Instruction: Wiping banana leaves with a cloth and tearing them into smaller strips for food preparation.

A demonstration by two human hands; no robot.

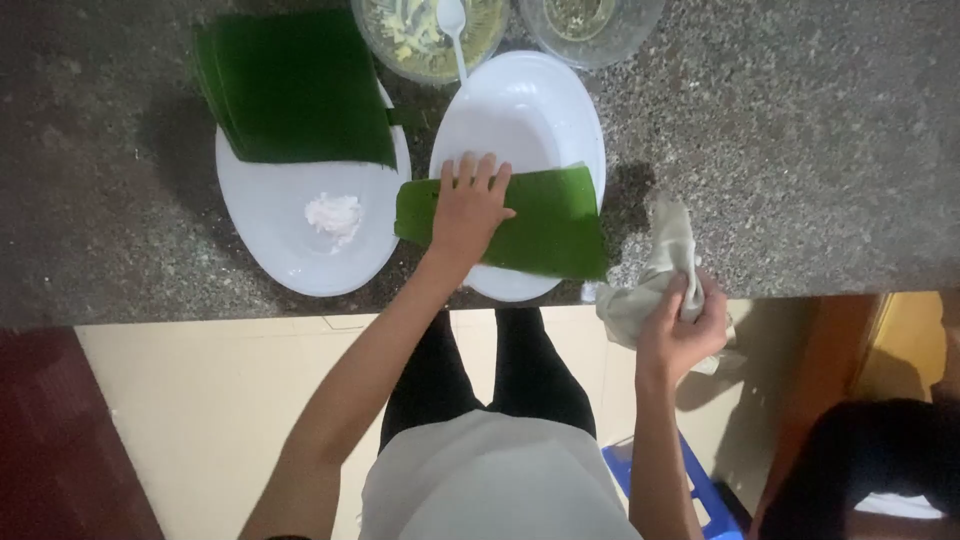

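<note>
Closest to the lens, the right hand (682, 325) hangs just off the bench (800, 150) edge, its fingers closed around a crumpled pale cloth (668, 262); the upper end of the cloth rests on the speckled stone top. Left of it, the left hand (466, 208) lies flat, fingers spread open and pressing on a single strip of green banana leaf (550, 225). That leaf strip lies across the near part of a white oval plate (525, 110), overhanging the plate's rim on both sides.

Beside this plate, to the left, sits a second white oval plate (270, 230) with a small white lump (333, 215) on it. A stack of green leaf pieces (295, 85) covers its far half and juts past the rim.

At the far edge of the bench stand two clear bowls: one (400, 50) holds a yellowish chopped mix with a white spoon (453, 30) in it, whose handle reaches toward the nearer plate; the other (590, 25) holds something yellowish that cannot be made out.

Below the bench edge, a blue stool (700, 490) stands on the pale floor (200, 400).
</note>
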